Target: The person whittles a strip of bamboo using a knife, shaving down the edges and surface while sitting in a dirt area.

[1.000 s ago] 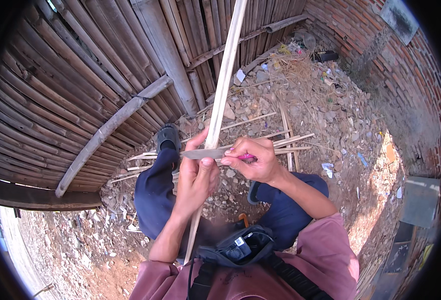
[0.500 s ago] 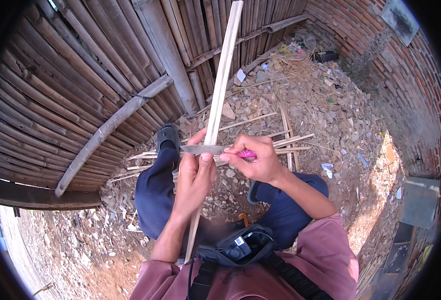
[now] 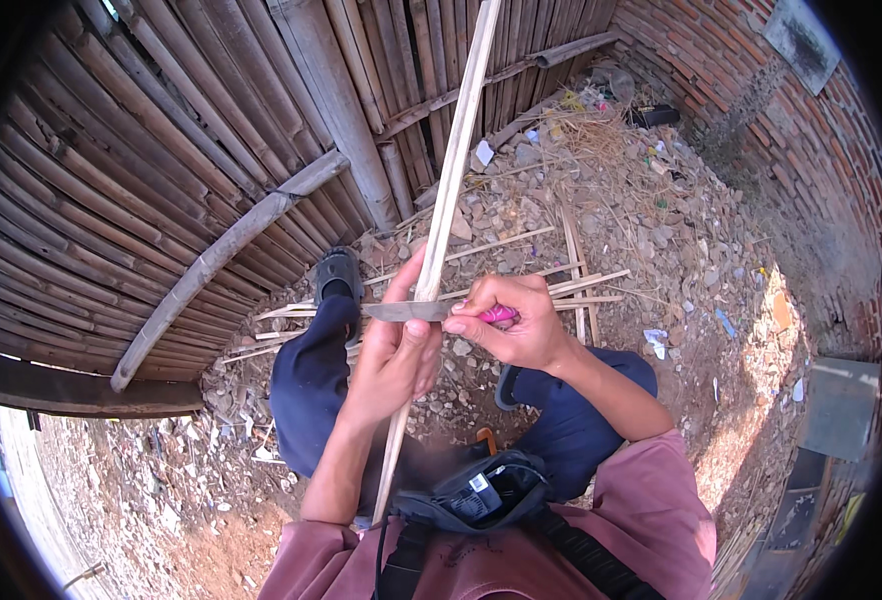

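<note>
A long, pale split-bamboo strip (image 3: 453, 180) runs up and slightly right from my lap, past the top of the picture. My left hand (image 3: 393, 365) is wrapped round it near its middle, thumb on the near side by the blade. In my right hand (image 3: 513, 320) is a knife (image 3: 406, 312) with a pink handle, its grey blade pointing left. The blade lies crosswise against the strip, just above my left thumb. My right fingers pinch the handle close to the blade. The strip's lower end (image 3: 391, 465) reaches down beside the black pouch at my waist.
More pale strips (image 3: 586, 285) lie crossed on the stony ground beyond my knees. A bamboo wall (image 3: 161, 200) with a pole rail rises at left, a brick wall (image 3: 821, 170) at right. My shod foot (image 3: 338, 270) rests near the bamboo wall. Litter and dry straw (image 3: 581, 135) lie farther back.
The strip's upper end has tilted and shifted a little right and up. The knife and both hands have moved slightly down and right, keeping their grips.
</note>
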Tool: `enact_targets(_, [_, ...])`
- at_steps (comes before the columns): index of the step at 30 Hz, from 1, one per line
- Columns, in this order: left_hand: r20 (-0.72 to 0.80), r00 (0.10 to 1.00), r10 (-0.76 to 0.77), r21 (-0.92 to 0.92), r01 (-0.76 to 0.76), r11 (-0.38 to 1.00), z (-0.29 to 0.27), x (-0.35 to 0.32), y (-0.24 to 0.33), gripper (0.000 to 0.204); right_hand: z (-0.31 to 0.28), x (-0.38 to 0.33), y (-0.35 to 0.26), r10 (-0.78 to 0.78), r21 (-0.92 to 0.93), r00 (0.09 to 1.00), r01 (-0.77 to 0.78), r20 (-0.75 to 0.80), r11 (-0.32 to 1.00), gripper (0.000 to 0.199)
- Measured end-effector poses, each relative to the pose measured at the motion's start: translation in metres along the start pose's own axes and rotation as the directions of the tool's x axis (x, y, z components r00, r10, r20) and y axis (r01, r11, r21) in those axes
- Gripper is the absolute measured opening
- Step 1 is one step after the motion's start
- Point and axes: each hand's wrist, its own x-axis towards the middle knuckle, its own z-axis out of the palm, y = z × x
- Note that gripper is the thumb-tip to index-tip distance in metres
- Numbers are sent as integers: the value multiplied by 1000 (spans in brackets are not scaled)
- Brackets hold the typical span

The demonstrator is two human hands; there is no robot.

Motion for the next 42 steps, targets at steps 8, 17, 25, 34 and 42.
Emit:
enact_targets(8, [-65,996,54,86,-48,995,0,3,-5,71,6,4,-6,-47,-65,998,44,-36,997,18])
enact_targets(17, [-109,994,-7,125,21,992,-4,5,-9,61,-2,5,0,-113,-224,993,101,-44,969,16])
enact_targets(25, [-181,983,-11,228,53,972,4,4,4,63,-1,7,-2,-51,-176,999,48,-16,983,19])
enact_targets(34, [-164,984,63,306,-10,952,-7,3,-8,60,1,8,-12,-21,-132,1000,18,-19,991,20])
enact_targets(42, [-220,971,89,431,15,902,-6,7,-8,53,2,8,-17,-54,-251,998,43,-38,967,19])
